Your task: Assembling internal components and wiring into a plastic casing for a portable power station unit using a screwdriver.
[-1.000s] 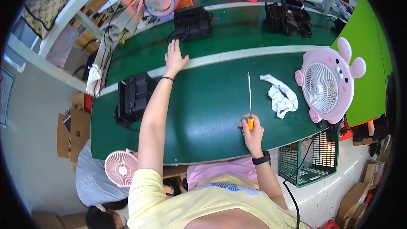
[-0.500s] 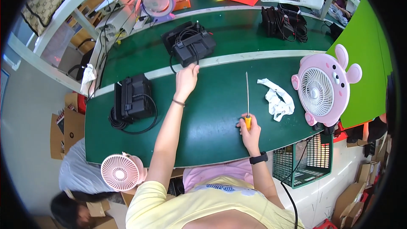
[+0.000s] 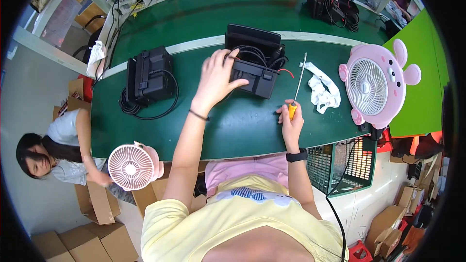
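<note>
In front of me on the green bench stands a black plastic box (image 3: 262,83) with its lid tipped up, coiled black cable inside and a bit of red wire poking out at the right. My left hand (image 3: 216,78) grips the box's left corner, thumb against the front and fingers at the rim. My right hand (image 3: 291,128) is closed round the yellow handle of a screwdriver (image 3: 300,78), its shaft pointing away from me. Right of the shaft lies a crumpled white strip (image 3: 324,91). A second black box (image 3: 155,75), with cable looped around it, sits to the left.
A pink animal-shaped fan (image 3: 366,86) stands at the bench's right end, a small pink fan (image 3: 131,167) at the near left edge. More black units (image 3: 335,7) lie at the back right. A green crate (image 3: 318,169) is below; another person (image 3: 63,140) is at left.
My left hand has brought the black box nearer and to the right, across the white divider, and its lid now stands open. My right hand has moved slightly forward with the screwdriver.
</note>
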Demonstrator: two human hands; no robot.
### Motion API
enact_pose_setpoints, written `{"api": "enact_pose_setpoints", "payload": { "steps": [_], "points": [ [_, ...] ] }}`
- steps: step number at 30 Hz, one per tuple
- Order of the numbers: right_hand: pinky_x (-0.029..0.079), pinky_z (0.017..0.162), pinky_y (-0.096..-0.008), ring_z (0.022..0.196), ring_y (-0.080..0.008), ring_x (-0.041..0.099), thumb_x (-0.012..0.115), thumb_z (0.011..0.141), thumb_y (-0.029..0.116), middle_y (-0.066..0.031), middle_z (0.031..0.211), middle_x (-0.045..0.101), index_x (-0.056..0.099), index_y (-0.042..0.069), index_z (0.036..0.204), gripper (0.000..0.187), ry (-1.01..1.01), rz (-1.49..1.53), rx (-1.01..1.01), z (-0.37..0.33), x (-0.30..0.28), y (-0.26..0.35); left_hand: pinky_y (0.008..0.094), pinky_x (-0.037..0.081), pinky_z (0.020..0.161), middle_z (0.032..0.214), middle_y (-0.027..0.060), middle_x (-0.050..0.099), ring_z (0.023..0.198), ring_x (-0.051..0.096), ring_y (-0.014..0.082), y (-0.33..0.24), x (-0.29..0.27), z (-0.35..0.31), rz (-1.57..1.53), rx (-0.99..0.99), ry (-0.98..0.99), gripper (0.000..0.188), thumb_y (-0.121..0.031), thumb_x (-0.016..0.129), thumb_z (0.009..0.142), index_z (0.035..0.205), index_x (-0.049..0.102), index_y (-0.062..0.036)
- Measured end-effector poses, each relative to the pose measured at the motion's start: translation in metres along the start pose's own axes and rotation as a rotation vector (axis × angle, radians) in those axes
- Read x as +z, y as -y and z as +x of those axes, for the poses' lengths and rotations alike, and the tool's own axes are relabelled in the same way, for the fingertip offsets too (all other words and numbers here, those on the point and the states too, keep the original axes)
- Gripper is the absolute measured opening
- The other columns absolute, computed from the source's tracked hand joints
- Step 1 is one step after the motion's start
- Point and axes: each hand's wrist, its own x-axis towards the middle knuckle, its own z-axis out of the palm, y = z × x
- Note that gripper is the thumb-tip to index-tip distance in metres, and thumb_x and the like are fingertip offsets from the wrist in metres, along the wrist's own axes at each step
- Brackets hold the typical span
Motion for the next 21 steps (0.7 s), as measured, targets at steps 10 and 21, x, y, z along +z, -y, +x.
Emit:
{"api": "enact_pose_setpoints", "payload": {
  "steps": [10,21],
  "points": [
    [0.044,0.055,-0.0178,0.072,-0.0025,0.050,0.062,0.099,0.019,-0.0126,0.125,0.063,0.051,0.007,0.113,0.022,-0.110,0.375,0.059,0.001,-0.004,0.017,0.0516,0.039,0.102,0.119,0.0155,0.046,0.121,0.043,0.0396,-0.069,0.039,-0.097,-0.302,-0.122,-0.352,0.071,-0.016,0.087,0.067,0.131,0.056,-0.0063],
    [0.044,0.077,-0.0221,0.088,-0.0094,0.050,0.066,0.088,0.003,-0.0086,0.115,0.057,0.048,0.005,0.112,0.031,-0.044,0.136,-0.049,-0.019,-0.016,0.005,0.0433,0.049,0.096,0.114,0.0157,0.067,0.109,0.063,0.0340,-0.078,-0.033,-0.111,-0.420,-0.127,-0.300,0.030,0.000,0.066,0.080,0.111,0.067,-0.0010]
  ]
}}
